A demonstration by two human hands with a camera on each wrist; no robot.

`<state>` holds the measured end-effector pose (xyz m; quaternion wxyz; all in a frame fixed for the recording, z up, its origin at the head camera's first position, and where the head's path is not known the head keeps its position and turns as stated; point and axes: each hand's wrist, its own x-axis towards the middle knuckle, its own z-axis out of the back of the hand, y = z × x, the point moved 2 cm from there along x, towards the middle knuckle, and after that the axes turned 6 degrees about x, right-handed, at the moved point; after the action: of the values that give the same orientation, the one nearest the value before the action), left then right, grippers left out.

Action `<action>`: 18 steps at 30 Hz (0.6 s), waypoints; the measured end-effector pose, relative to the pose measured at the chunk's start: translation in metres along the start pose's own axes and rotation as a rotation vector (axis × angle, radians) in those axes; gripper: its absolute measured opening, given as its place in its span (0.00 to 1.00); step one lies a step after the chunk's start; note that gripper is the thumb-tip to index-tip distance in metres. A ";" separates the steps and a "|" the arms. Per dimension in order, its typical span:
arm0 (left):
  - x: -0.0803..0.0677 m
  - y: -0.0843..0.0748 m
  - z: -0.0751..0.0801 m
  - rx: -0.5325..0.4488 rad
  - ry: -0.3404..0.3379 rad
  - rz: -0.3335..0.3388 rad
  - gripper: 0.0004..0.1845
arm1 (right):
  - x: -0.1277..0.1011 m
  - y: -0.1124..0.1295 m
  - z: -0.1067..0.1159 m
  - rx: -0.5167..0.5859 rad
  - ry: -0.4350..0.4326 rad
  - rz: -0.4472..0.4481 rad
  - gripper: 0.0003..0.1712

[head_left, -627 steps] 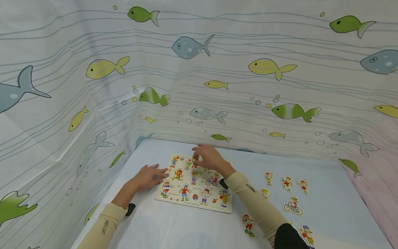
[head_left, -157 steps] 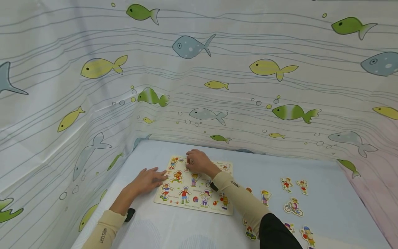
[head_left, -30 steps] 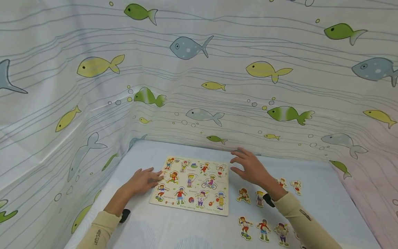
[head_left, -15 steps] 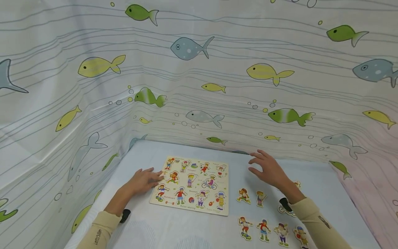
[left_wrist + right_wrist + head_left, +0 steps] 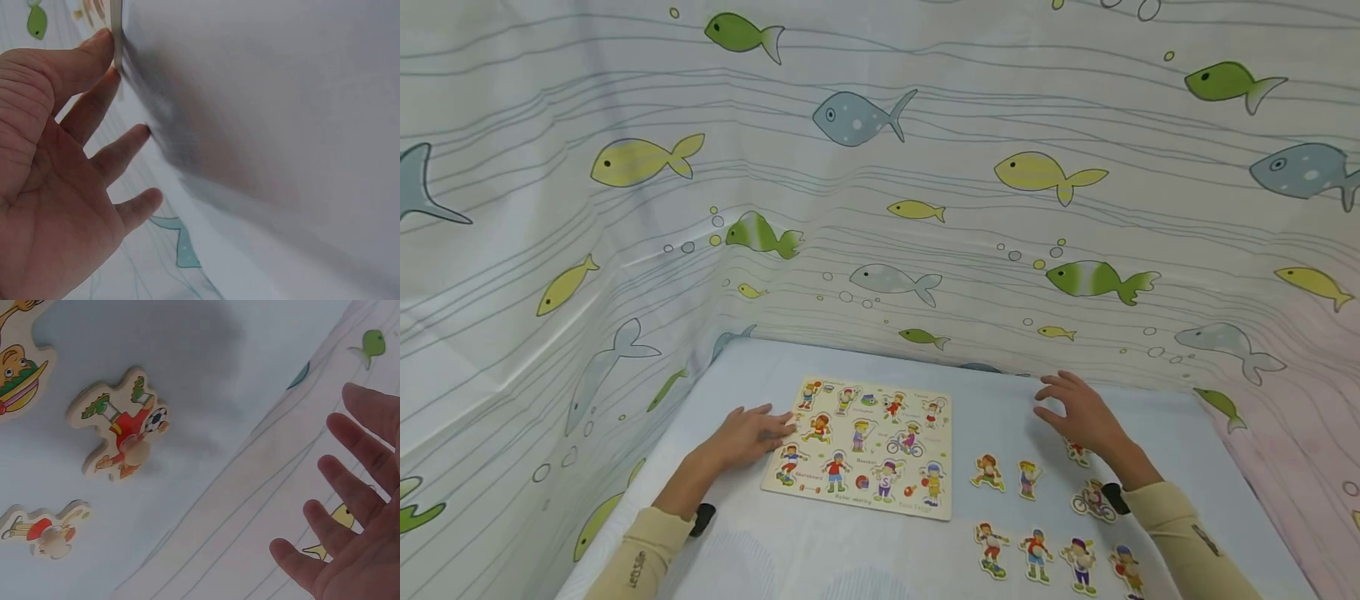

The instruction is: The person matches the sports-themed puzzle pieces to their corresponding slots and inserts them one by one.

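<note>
A wooden puzzle board (image 5: pixel 880 454) printed with children playing sports lies flat on the table. At its left edge, my left hand (image 5: pixel 748 437) touches it; in the left wrist view the thumb and index fingertips meet the board edge (image 5: pixel 117 34), the other fingers spread. My right hand (image 5: pixel 1082 421) hovers right of the board, its fingers relaxed and apart, holding nothing. Below it lie a soccer player piece (image 5: pixel 128 428) and a tennis player piece (image 5: pixel 47 534). More loose pieces lie nearby: a runner (image 5: pixel 987 472), a child with a stick (image 5: pixel 1028 480) and a cyclist (image 5: pixel 1092 502).
Nearer the front lie a skateboarder piece (image 5: pixel 991 550), a roller skater piece (image 5: pixel 1036 556), a baseball player piece (image 5: pixel 1080 565) and a basketball player piece (image 5: pixel 1126 571). A fish-patterned curtain (image 5: pixel 955 242) closes off the table's back and left sides.
Earlier my right hand worked at the board's top row; one loose piece has left the right-hand group. Over the last second that hand has moved rightward, away from the board. The left hand stays.
</note>
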<state>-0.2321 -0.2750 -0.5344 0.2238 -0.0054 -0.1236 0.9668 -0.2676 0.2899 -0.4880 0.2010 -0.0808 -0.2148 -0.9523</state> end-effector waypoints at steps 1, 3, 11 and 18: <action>0.000 0.000 -0.001 0.005 -0.004 -0.005 0.19 | 0.000 -0.002 0.000 -0.002 0.008 -0.011 0.11; 0.000 0.000 -0.001 0.004 -0.009 -0.003 0.19 | -0.001 -0.006 -0.001 -0.007 0.021 -0.030 0.11; 0.000 -0.001 0.000 0.004 -0.004 -0.006 0.19 | -0.007 -0.031 -0.003 -0.036 0.080 -0.124 0.11; 0.000 -0.001 -0.001 0.007 0.002 0.001 0.19 | -0.022 -0.047 0.002 -0.018 0.128 -0.155 0.08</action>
<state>-0.2315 -0.2740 -0.5350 0.2232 -0.0055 -0.1203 0.9673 -0.2666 0.3371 -0.5094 0.1394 -0.0048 -0.1986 -0.9701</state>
